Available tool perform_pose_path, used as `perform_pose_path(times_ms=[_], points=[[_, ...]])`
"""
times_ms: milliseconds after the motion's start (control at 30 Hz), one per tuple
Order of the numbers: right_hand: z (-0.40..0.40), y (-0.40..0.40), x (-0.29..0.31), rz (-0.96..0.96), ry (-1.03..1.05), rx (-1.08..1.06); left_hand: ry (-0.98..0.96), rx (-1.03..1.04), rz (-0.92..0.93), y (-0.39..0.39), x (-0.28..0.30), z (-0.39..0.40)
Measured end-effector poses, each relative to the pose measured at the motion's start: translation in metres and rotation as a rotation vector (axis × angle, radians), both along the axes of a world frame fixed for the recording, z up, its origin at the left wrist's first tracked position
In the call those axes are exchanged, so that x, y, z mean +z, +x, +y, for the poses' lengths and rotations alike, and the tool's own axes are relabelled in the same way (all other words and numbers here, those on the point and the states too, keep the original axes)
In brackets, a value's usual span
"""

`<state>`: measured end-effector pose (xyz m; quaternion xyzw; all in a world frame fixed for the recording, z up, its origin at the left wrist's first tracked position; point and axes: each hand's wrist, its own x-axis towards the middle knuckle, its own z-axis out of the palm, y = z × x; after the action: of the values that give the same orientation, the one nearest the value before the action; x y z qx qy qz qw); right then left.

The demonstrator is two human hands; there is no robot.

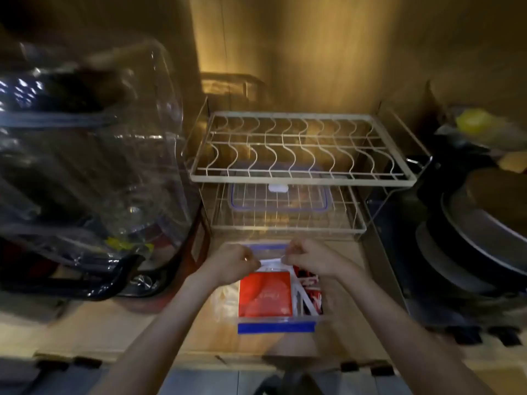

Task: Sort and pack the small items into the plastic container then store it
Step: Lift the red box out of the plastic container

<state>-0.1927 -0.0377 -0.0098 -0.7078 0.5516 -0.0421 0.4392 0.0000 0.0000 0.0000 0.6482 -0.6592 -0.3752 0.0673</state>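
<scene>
A clear plastic container [278,323] with blue edge clips sits on the wooden cupboard shelf, in front of the wire rack. Inside it lie a red packet [265,295] and red-and-white sachets [312,295] behind a white divider. My left hand [231,263] and my right hand [309,258] are both curled at the container's far end, each pinching one end of a white strip [271,262] there. Whether that strip is a lid clip is unclear.
A cream two-tier wire dish rack [302,178] stands right behind; its lower tier holds another blue-rimmed clear container [236,201]. Clear plastic jars and a dark frame [94,181] crowd the left. Stacked dark pans [479,238] fill the right.
</scene>
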Motion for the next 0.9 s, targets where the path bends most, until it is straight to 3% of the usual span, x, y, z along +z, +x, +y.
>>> perform_pose_path(times_ms=[200, 433, 567, 900], points=[[0.017, 0.002, -0.055, -0.053, 0.167, -0.088, 0.024, -0.107, 0.013, -0.018, -0.052, 0.043], [0.03, 0.004, -0.089, -0.193, 0.266, -0.165, -0.289, -0.142, -0.069, -0.025, -0.096, 0.069], [0.031, 0.003, -0.094, -0.256, 0.257, -0.257, -0.37, -0.154, -0.145, -0.023, -0.106, 0.071], [0.013, -0.021, -0.043, -0.359, 0.111, -0.21, -0.038, -0.229, -0.013, -0.019, -0.095, 0.053]])
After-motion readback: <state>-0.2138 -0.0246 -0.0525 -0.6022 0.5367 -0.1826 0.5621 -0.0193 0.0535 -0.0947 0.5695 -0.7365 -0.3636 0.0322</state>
